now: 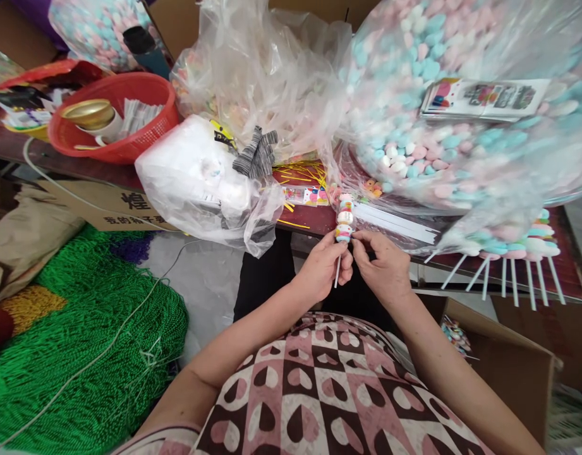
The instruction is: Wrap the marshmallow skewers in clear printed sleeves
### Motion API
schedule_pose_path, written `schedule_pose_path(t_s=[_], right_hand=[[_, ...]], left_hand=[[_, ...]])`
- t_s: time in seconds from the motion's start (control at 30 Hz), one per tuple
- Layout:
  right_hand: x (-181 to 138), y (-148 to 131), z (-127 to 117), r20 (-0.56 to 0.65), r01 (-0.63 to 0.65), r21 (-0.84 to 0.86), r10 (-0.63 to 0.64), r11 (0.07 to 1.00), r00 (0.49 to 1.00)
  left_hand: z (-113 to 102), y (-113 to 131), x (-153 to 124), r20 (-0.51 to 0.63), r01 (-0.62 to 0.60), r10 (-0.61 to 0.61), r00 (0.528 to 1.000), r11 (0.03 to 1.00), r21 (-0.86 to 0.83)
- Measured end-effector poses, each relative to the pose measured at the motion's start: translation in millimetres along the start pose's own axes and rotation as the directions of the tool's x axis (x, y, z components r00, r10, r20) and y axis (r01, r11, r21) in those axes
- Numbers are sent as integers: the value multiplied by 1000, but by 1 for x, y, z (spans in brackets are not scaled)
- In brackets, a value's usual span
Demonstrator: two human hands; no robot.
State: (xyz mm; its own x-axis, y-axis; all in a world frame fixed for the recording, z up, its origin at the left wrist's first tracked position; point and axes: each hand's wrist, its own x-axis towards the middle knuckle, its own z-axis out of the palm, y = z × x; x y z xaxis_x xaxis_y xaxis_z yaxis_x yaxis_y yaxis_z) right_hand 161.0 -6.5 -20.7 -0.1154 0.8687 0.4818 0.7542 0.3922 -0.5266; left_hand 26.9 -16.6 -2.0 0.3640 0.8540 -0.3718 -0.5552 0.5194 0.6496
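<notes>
Fig.: candy skewer [344,222] held upright just above counter [314,221] edge, betw. both hands. L hand [325,268] fingers clamped on its white stick; R hand [384,265] fingers pinched at lowest sweet, apparently gripping it. Finished skewers [513,249] lie on counter to R

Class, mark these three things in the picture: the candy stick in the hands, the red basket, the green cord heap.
candy stick [344,218]: head view, on the stacked sweets at its top.
red basket [129,150]: head view, on its front wall.
green cord heap [82,354]: head view, on its middle.
</notes>
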Motion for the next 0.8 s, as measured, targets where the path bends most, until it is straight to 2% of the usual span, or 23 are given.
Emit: schedule_pose_path(t_s=[0.13, 0.3, 0.53, 0.67, 0.73, 0.8], right_hand=[[2, 3, -1, -15, 63, -68, -64, 996, 998], [6, 1, -3, 26, 36, -143, -32, 989, 999], [2, -5, -6, 125, 116, -97, -104, 988, 987], [-4, -3, -5, 116, 151, -79, -141, 985, 983], [-6, -4, -4, 103, 112, -36, -108, 993, 989], [-7, -6, -5, 108, 6, 43, -11, 999, 994]], left_hand=[[0, -1, 1, 2, -11, 11, 1000, 1000, 11], [1, -4, 3, -18, -19, 20, 1000, 999, 38], [-1, -11, 5, -131, -64, 80, 988, 990, 125], [-8, -18, 8, -147, -112, 141, 979, 976, 188], [-10, -22, 9, -151, -128, 161, 975, 970, 208], [-11, -23, 10, -145, -128, 157, 977, 973, 192]])
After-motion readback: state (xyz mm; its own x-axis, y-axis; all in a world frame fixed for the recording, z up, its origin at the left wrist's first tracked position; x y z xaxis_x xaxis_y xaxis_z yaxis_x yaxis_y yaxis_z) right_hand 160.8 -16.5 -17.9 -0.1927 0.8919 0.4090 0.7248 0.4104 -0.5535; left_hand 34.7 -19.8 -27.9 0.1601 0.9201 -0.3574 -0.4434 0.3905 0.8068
